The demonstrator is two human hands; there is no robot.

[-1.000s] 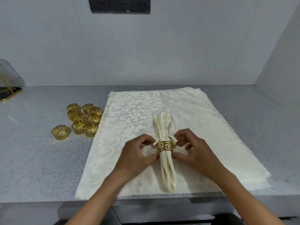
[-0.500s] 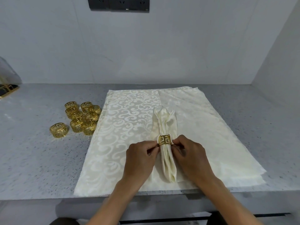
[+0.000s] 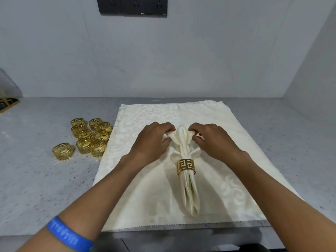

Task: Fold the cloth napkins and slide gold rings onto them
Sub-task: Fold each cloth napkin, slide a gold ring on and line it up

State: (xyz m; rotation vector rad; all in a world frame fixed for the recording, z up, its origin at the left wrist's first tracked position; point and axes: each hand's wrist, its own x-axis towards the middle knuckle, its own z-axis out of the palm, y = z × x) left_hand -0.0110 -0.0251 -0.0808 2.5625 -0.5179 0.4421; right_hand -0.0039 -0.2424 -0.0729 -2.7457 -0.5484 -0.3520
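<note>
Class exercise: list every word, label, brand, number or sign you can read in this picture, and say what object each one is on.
No text here can be read for certain.
Blue wristband on the left forearm: darker printed marks, too blurred to read.
Black socket panel on the wall: a tiny white mark near its lower edge, too small to read.
Gold ring on the rolled napkin: a cut-out key pattern, not lettering.
Spare gold rings on the counter: same pattern, no words.

A single head-worn camera is looking forward and down from close above the grey speckled stone surface (image 3: 36,179); it is facing the pale grey wall (image 3: 181,60).
</note>
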